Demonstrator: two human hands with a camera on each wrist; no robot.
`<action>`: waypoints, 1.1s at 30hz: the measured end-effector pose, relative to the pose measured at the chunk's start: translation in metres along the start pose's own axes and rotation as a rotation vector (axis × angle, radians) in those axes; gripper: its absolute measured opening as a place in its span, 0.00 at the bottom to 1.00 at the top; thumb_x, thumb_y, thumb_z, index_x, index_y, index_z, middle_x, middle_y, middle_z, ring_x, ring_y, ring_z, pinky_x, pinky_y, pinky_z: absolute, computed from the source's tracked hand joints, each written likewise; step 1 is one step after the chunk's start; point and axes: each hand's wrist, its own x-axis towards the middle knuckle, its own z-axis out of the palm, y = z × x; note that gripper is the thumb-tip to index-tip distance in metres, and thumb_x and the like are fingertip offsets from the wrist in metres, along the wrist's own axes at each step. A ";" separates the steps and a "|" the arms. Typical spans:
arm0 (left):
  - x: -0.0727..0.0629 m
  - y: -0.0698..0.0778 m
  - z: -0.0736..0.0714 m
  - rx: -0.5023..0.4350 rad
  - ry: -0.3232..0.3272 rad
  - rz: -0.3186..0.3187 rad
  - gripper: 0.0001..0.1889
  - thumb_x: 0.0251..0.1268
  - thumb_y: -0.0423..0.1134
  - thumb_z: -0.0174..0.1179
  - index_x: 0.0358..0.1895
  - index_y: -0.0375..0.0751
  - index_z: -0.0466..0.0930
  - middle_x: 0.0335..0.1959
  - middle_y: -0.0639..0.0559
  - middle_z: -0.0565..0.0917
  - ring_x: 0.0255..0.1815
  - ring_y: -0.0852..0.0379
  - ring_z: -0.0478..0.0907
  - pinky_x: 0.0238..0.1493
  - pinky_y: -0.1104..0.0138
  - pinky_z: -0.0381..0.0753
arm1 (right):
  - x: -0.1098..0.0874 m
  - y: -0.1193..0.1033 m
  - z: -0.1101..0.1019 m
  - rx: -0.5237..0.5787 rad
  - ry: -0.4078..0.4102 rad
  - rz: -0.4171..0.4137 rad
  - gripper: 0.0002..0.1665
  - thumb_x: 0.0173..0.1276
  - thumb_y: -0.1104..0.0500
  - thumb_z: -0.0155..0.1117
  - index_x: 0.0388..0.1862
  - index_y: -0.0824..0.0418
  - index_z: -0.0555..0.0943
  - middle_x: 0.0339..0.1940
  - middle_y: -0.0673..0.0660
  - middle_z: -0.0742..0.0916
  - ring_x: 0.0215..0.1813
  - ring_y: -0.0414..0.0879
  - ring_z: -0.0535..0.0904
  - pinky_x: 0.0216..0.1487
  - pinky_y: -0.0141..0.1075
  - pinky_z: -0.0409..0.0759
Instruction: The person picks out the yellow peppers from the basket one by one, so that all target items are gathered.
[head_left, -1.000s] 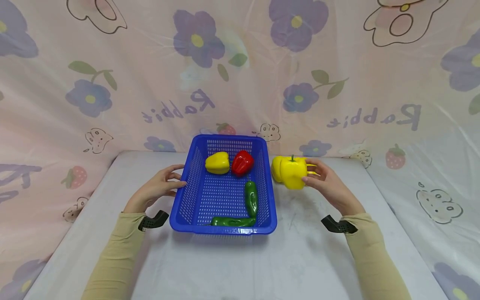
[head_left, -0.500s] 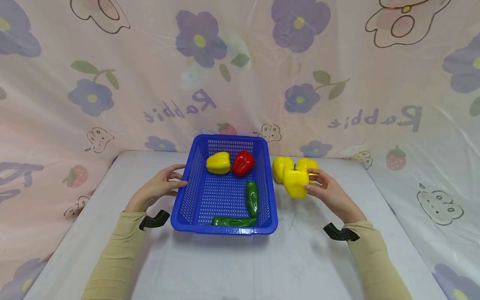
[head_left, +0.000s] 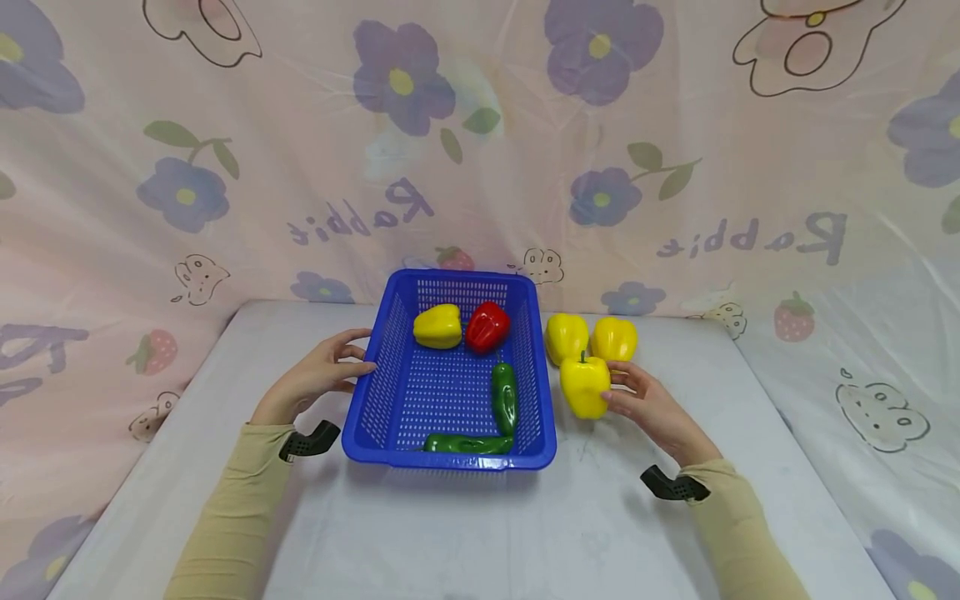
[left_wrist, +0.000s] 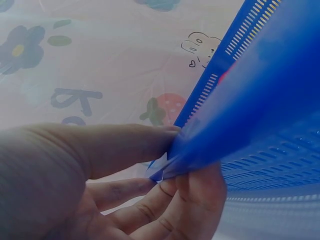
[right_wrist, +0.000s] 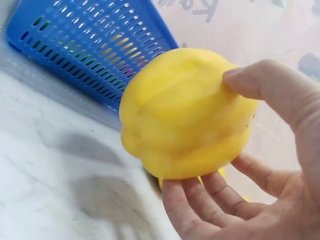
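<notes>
currently, one yellow pepper [head_left: 585, 388] is held above the worktop [head_left: 420, 533], at three o'clock of the blue basket [head_left: 448, 457]; the right hand's [head_left: 656, 411] grip opens only to its width, while the left hand [head_left: 311, 379] pinches this basket at nine o'clock.

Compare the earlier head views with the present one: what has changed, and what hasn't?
The right hand has brought its yellow pepper nearer the person, so the two yellow peppers behind show more fully. Neither grip changed. The left hand still holds the blue basket; the peppers inside stay put.
</notes>
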 end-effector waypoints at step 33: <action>-0.002 0.000 0.000 0.013 -0.004 0.012 0.39 0.67 0.38 0.60 0.75 0.38 0.49 0.50 0.35 0.73 0.41 0.47 0.79 0.44 0.55 0.82 | 0.010 0.029 0.012 0.052 0.062 0.101 0.42 0.67 0.54 0.65 0.72 0.62 0.56 0.63 0.68 0.67 0.55 0.55 0.73 0.55 0.42 0.77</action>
